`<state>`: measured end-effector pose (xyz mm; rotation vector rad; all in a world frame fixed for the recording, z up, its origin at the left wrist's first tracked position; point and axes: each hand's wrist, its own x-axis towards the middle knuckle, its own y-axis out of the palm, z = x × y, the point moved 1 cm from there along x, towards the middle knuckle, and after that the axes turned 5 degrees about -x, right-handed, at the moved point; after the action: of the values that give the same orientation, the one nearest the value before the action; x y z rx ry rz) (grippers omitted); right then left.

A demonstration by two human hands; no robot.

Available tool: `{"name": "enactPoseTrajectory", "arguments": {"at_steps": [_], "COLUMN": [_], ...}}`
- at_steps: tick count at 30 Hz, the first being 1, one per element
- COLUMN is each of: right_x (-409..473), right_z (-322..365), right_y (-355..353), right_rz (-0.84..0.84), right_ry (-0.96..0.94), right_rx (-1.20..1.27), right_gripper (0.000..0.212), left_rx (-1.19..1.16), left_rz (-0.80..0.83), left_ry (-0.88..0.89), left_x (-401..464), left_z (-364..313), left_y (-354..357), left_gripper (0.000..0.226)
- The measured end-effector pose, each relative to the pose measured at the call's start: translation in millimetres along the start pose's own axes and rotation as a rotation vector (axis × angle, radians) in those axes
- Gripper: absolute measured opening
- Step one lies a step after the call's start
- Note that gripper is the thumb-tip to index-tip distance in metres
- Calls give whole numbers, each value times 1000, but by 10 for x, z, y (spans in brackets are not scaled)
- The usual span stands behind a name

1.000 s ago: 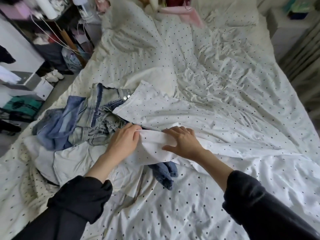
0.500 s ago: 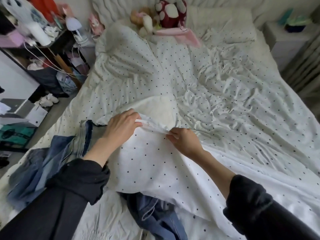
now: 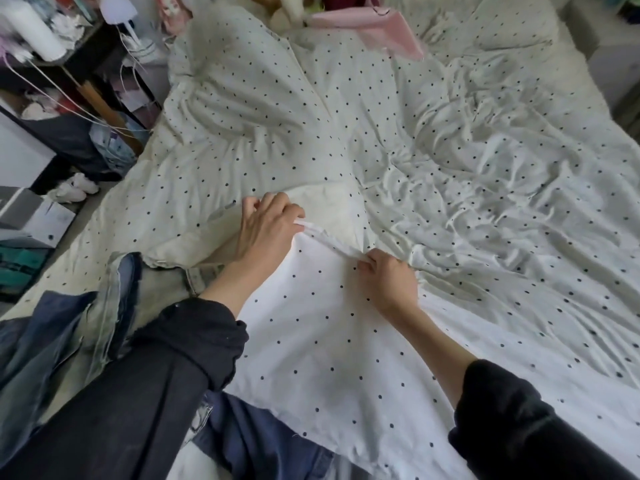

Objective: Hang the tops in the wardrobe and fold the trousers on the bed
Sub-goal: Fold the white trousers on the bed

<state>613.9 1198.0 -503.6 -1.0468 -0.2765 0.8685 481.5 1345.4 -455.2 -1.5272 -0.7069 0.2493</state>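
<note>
A white duvet cover with black dots [image 3: 329, 341] is spread over the bed. My left hand [image 3: 266, 233] and my right hand [image 3: 388, 282] each pinch its folded edge, stretched taut between them over the middle of the bed. Blue denim trousers [image 3: 69, 341] lie heaped at the bed's left edge, partly under my left sleeve. More dark denim [image 3: 256, 441] pokes out from under the cover's near edge. The cover hides the rest of the clothes pile.
A rumpled dotted duvet [image 3: 450, 168] fills the far and right side of the bed. A pink item [image 3: 377, 26] and soft toys lie by the pillows. Cluttered shelves with cables [image 3: 52, 81] and boxes on the floor [image 3: 31, 216] stand to the left.
Both hands have carried the cover's edge away from me, up the bed. The cover now lies over the jeans that showed in the middle; only the denim at the left edge and near edge shows.
</note>
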Motion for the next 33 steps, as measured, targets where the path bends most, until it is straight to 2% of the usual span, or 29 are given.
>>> {"name": "enactPoseTrajectory", "arguments": {"at_steps": [1,4,7,10,13,14,17,20,23,26,28,29,31,33], "right_x": [-14,-179,-534,-997,-1280,-1266,-1188,-1144,-1148,-1195,-1256,-1291,-1328,-1356], "right_z": [7,67,179,316,451,451,464,502,569,607,637,648,654,646], "right_y": [30,118,174,271,482,550,728,808,807,785,770,771,787,804], "right_rz": [18,85,15,49,253,325,428,406,376,309,238,219,289,395], "right_ry": [-12,-72,-271,-521,-639,-632,-587,-554,-542,-516,-497,-500,-525,-527], "right_rx": [-46,-166,-210,-178,-260,-293,-379,-394,-403,-287,-174,-165,-243,-320], "right_gripper": [10,45,55,55,63,63,59,58,57,57,59,59,57,54], "left_rx": [9,32,-59,-112,-123,-127,-158,-265,-389,-582,-597,-568,-520,-514], "left_rz": [52,227,153,13,-21,-10,80,163,228,127,-41,-71,55,285], "left_ry": [-34,-174,-263,-341,-389,-389,-476,-596,-582,-632,-717,-777,-915,-998], "left_x": [-10,-218,-555,-881,-1220,-1292,-1550,-1727,-1796,-1739,-1713,-1721,-1766,-1848], "left_z": [8,84,165,238,291,291,314,312,296,272,302,324,379,414], "left_y": [37,146,60,-128,-307,-338,-421,-481,-518,-595,-617,-624,-582,-529], "left_gripper": [22,46,53,44,18,12,23,32,36,19,16,19,17,36]}}
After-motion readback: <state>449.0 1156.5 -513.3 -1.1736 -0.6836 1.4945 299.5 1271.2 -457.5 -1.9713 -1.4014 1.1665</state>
